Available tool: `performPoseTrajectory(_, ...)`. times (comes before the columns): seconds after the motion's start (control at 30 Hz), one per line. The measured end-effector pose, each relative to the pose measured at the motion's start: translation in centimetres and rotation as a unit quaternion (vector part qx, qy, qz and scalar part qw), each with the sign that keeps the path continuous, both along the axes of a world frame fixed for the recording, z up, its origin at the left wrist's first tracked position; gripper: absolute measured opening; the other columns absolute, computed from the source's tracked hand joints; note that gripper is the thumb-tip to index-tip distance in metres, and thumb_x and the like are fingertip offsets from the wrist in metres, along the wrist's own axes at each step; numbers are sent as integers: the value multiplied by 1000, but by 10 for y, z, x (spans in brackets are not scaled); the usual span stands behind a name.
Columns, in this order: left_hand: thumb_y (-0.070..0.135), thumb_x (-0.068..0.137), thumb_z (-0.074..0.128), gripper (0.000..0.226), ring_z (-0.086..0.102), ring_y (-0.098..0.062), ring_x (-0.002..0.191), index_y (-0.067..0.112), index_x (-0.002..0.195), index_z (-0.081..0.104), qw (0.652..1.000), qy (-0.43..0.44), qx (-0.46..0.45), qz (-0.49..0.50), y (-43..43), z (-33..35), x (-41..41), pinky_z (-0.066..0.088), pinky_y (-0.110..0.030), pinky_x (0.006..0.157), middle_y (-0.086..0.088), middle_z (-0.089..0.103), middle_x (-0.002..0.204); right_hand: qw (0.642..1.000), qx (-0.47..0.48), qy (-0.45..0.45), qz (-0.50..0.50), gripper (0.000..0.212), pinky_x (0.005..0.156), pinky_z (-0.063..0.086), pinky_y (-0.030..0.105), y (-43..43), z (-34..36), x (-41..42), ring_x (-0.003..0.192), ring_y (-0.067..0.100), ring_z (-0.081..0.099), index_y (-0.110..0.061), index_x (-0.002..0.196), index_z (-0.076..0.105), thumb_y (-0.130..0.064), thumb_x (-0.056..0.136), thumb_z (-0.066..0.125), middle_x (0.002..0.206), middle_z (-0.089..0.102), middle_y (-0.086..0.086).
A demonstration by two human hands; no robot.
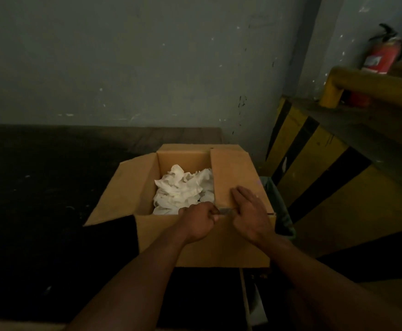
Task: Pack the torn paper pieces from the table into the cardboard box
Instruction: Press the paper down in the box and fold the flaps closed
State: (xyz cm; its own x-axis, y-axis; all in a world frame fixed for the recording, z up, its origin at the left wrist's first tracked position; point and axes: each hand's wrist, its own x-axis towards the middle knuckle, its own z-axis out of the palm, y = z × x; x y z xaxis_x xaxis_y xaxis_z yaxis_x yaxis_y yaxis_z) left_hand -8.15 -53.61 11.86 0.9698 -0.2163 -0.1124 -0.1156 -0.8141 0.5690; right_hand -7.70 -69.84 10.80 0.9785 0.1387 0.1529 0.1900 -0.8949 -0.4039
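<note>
White torn paper pieces (180,189) lie heaped inside the open cardboard box (133,185), which stands on the dark surface (40,187). The right hand (250,211) presses flat, fingers straight, on the box's right flap (233,170), folded inward. The left hand (198,223) is clenched at the near rim; whether it grips anything I cannot tell.

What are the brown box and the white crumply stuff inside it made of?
The box looks like matte brown cardboard: stiff, flat flaps bending at creases. The white stuff looks like thin paper or tissue, crumpled into wrinkly lumps; the dim picture leaves that open.
</note>
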Motion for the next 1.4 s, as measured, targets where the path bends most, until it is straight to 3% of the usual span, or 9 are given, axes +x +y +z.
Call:
performPoseTrajectory(0.23,-11,82,46,38,57,-22,108,11,111,54,963,-116,-213,114,15,-3,-6,43,-22,88,-6,59,111,996,-72,34,-47,61,116,8,49,32,-2,-4,145,30,12,-13,148,20,-49,99,22,158,17,13)
performPoseTrajectory(0.33,-3,80,61,50,46,-20,118,18,124,48,924,-215,-167,270,35,1,-13,42,-31,98,-7,49,128,994,-84,39,-57,70,117,6,50,57,-6,-5,146,31,6,-11,150,14,-56,97,19,159,11,12)
performPoseTrajectory(0.43,10,76,71,65,35,-33,125,22,131,39,851,-208,-77,475,64,8,-17,38,-45,99,-13,34,141,994,-83,42,-58,74,117,3,47,76,-9,-4,147,30,2,-10,152,7,-58,96,17,160,7,12)
performPoseTrajectory(0.53,12,76,73,81,29,-39,130,13,141,25,737,-53,-217,637,95,23,-15,32,-47,103,-20,23,147,991,-102,46,-70,76,118,2,46,81,-12,-5,147,29,2,-8,152,6,-59,96,12,160,6,14)
performPoseTrajectory(0.7,2,82,64,88,40,-39,130,5,149,6,663,-42,-427,614,108,23,-10,33,-43,107,-23,35,145,988,-130,57,-55,74,118,-1,42,83,-10,-9,148,25,0,-9,152,5,-58,97,7,161,5,11)
performPoseTrajectory(0.8,6,83,66,74,51,-33,122,18,145,28,756,-151,-344,537,92,29,-19,42,-43,99,-14,51,134,985,-149,72,-56,74,118,0,42,84,-9,-10,148,25,2,-9,152,7,-58,96,5,161,6,11)
performPoseTrajectory(0.9,13,85,60,44,48,-25,122,24,128,54,926,-185,-110,311,80,21,-29,42,-39,102,-5,47,133,985,-147,70,-62,73,118,1,42,84,-10,-10,147,25,4,-9,152,10,-57,97,5,160,8,11)
performPoseTrajectory(0.97,30,86,54,39,41,-26,123,25,124,55,973,-155,64,156,79,12,-32,37,-43,104,-5,43,134,986,-141,61,-61,71,117,4,43,84,-10,-9,147,25,8,-8,151,12,-54,98,10,160,12,11)
performPoseTrajectory(1.4,29,98,40,32,46,-27,113,25,124,57,969,-149,190,43,82,12,36,41,-44,97,-9,47,126,993,-65,94,-14,30,101,33,37,65,15,33,128,33,38,-1,121,51,-18,98,41,134,47,18)
